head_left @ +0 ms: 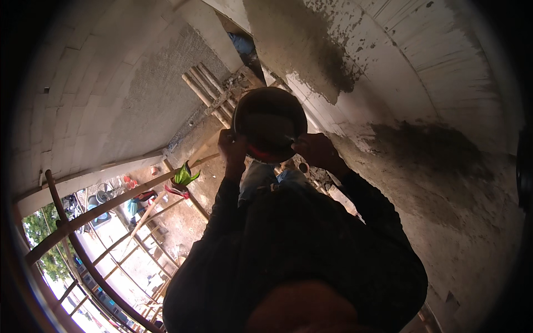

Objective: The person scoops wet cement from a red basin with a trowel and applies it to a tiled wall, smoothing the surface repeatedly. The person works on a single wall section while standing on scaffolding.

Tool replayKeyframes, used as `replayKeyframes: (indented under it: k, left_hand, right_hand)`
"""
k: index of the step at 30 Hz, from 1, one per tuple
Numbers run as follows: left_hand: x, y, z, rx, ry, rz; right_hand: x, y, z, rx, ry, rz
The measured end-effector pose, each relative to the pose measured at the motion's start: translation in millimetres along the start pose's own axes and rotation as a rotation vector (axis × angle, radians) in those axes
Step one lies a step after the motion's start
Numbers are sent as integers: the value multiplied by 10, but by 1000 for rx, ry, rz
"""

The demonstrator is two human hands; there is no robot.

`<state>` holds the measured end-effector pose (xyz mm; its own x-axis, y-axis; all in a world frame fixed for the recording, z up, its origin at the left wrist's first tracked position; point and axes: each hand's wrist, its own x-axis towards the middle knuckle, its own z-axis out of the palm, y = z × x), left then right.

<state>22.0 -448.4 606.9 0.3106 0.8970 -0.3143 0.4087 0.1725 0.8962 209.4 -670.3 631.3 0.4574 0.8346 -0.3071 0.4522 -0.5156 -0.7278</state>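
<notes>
A dark round bucket (270,95) hangs in front of my legs, its opening facing up. Grey, dim stuff lies inside, and a patch of red shows low in it; the shadow hides what it is. At the bucket's left edge my left hand (232,149) is closed on the rim. My right hand (318,149) grips the right side, fingers bent over the edge. Both forearms, in dark sleeves, reach forward from my body.
A block wall (105,83) stands left, a patchily plastered wall (311,50) right. Bamboo poles (206,91) lie ahead past the bucket. Wooden rails (105,206) cross at left, above ground far below. A green and red bundle (185,176) hangs by a rail.
</notes>
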Motion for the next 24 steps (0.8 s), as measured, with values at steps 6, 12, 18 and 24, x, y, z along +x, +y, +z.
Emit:
replayKeyframes:
  k: [6,12,18,24]
  left_hand:
    - [101,-384,-711,-404,51,-142]
    - [213,-800,-1468,-368,250,-36]
    - [523,-1131,-1899,-140,414,-100]
    - [729,-659,-1543,102,353,-140]
  right_hand:
    - [-29,-860,-504,112,-210,-233]
    - [88,-1300,-699,469,-632,-73]
    - [210,-151,-1508,712,-248,109]
    - [-893,-410,-2848,1245,64,-254]
